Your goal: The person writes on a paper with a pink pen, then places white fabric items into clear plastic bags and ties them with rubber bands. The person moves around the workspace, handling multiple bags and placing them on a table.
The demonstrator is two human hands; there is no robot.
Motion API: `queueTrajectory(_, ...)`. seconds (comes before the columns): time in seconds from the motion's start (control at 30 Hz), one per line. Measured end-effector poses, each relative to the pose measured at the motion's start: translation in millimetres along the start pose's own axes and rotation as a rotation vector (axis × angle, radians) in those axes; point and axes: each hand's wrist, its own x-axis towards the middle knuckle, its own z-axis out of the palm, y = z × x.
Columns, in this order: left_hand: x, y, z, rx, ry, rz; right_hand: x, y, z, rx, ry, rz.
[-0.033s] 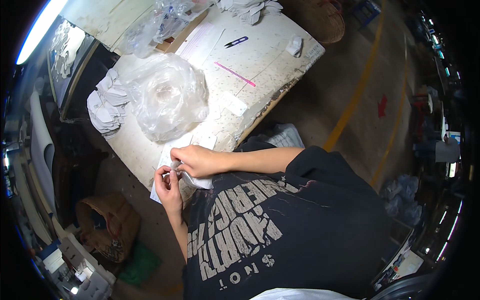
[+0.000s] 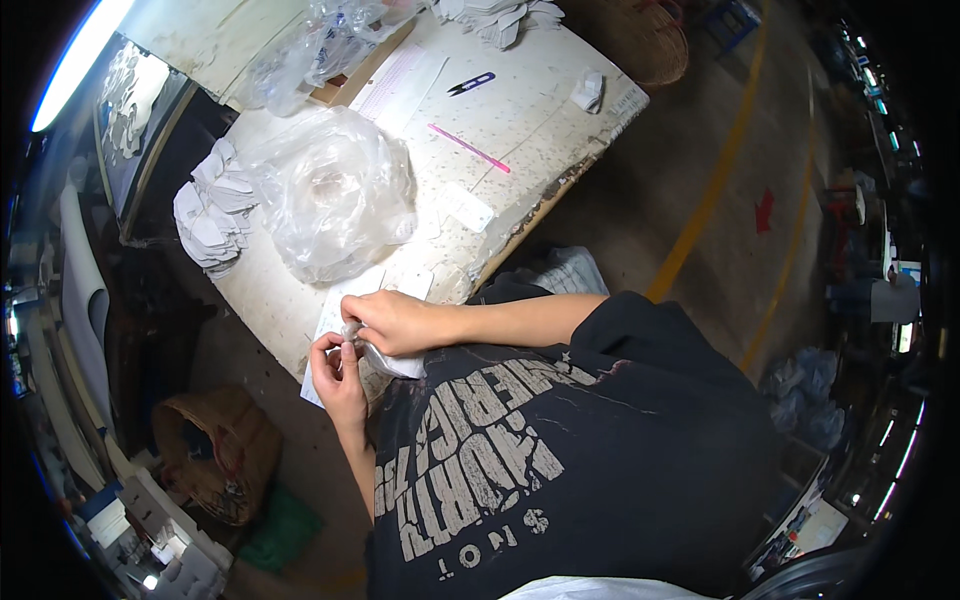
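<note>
Close to my body, at the table's near edge, both hands meet on a small clear plastic bag (image 2: 398, 364) with something pale inside. My right hand (image 2: 393, 321) reaches in from the right, fingers closed on the bag's bunched, twisted neck. Below it my left hand (image 2: 340, 380) pinches the same neck between thumb and fingertips. The bag's body is partly covered by my right hand and lies against my dark shirt. Under the hands, a white paper sheet (image 2: 408, 285) lies on the table. A big crumpled clear plastic bag (image 2: 345, 195) sits just beyond.
On the worn white table (image 2: 540, 110) lie purple thread snips (image 2: 472, 84), a pink pen (image 2: 470, 148), and a small white bundle (image 2: 588, 92). White cut pieces are stacked at the left (image 2: 215, 215) and far edge (image 2: 500, 18). A wicker basket (image 2: 215, 450) stands on the floor at left.
</note>
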Motion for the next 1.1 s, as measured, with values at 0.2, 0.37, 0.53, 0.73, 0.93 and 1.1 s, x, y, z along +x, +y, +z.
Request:
queueTrajectory(0.2,7.5,-10.1,2.8,-0.15,-0.037,0.102,2.3,0.2,-0.7,-0.06,0.08,-0.025)
queueTrajectory(0.37,15.7,-15.9,-16.1,-0.204,-0.167,-0.19,5.2,0.4,2.5,0.012,-0.03,-0.067)
queueTrajectory(0.53,12.5,-14.0,-25.3,-0.182,-0.035,-0.085,3.2,6.2,0.4,0.129,-0.118,-0.128)
queueTrajectory(0.73,6.2,18.1,-16.9,-0.213,0.178,0.156,6.9,-0.4,-17.8,-0.2,-0.259,-0.168)
queueTrajectory(0.93,20.6,27.8,-22.5,-0.382,0.217,0.156,5.5,-1.6,-92.9,-0.167,-0.052,0.057)
queueTrajectory(1.1,31.5,3.5,-37.8,-0.167,0.428,-0.011,-4.2,15.3,-170.4,-0.416,0.412,0.073)
